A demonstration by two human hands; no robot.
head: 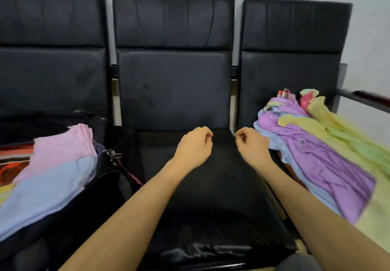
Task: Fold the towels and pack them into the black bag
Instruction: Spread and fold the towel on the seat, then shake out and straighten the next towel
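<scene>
Beside the unfolded towel pile (329, 152) on the right seat, the right hand (252, 147) hangs nearer, loosely curled and empty like the left hand (195, 146); the black bag (63, 207) lies opposite, left.

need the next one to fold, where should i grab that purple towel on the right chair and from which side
Probably pinch the purple towel at its near-left edge, beside the right hand, coming in from the middle seat. It lies crumpled on top of the heap, while the yellow towel overlaps its far side, so a grip there would likely drag both.
</scene>
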